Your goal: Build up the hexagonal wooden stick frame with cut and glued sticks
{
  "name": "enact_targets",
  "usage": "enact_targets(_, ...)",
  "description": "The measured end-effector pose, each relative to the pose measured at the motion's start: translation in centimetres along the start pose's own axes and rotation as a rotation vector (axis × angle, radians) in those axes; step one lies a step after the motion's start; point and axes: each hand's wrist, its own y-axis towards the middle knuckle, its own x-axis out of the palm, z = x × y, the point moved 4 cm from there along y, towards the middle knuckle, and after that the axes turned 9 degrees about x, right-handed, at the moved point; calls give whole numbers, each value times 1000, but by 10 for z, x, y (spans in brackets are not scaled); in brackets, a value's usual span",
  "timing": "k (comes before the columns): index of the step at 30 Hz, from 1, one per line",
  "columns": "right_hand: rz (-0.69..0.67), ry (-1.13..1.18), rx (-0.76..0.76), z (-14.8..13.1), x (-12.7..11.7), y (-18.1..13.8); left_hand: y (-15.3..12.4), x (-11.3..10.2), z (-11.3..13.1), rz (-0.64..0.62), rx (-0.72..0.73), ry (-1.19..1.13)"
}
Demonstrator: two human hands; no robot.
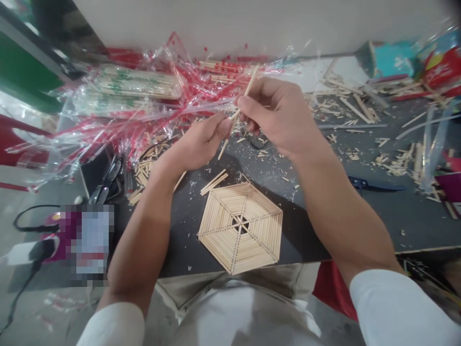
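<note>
My right hand [275,115] is closed in a pinch on a thin bamboo stick [248,86] that slants up toward the back. My left hand [201,142] is closed too, its fingertips gripping the same stick lower down; the stick's lower end [222,153] pokes out below. Both hands hover above a dark tabletop [324,211]. Directly beneath them lies a flat hexagonal panel [240,227] made of many sticks glued side by side. A few loose sticks [214,182] lie beside its upper left corner.
Crumpled clear and red plastic wrappers with stick bundles [140,91] pile up at the back left. Stick offcuts [360,108] and shavings litter the right side. A dark blue cutter [374,185] lies to the right, glasses [108,180] and a cable [25,223] to the left.
</note>
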Motion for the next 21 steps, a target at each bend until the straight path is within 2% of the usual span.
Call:
enact_targets(3, 61, -28, -49, -2, -3, 0, 0, -3, 3, -18, -2, -25)
enact_targets(8, 174, -158, -204, -1, -10, -1, -4, -6, 2, -207, -4, -47)
enact_targets(13, 175, -248, -226, -4, -10, -9, -4, -10, -5, -27, 6, -209)
enact_targets(17, 149, -293, -237, -11, -4, -20, 0, -5, -15, 114, 85, -175)
enact_targets(19, 138, -288, -252, -14, -1, -23, 2, -2, -23, 204, 56, -163)
enact_targets(21, 127, -276, -260, -14, 1, -23, 3, 6, -34, 194, -26, -201)
